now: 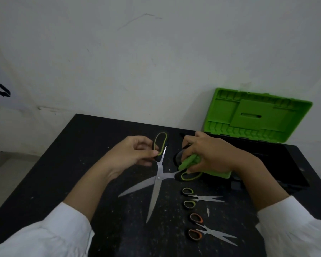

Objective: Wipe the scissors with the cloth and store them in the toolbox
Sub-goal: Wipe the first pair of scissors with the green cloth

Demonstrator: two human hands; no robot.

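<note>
A large pair of scissors (pixel 158 179) with black and green handles lies spread wide open on the dark table (pixel 63 164). My left hand (pixel 135 153) pinches its upper handle loop. My right hand (pixel 209 154) grips a green cloth (pixel 191 161) bunched over the other handle. Two smaller pairs lie nearer to me: one with green handles (pixel 202 198) and one with orange handles (pixel 209 231), both open. The toolbox (pixel 267 164) stands at the right, its green lid (pixel 256 115) raised against the wall.
A white wall rises right behind the table. The table's left edge drops to a pale floor. White specks and a small scrap (pixel 208 212) dot the tabletop. My white sleeves fill the bottom corners.
</note>
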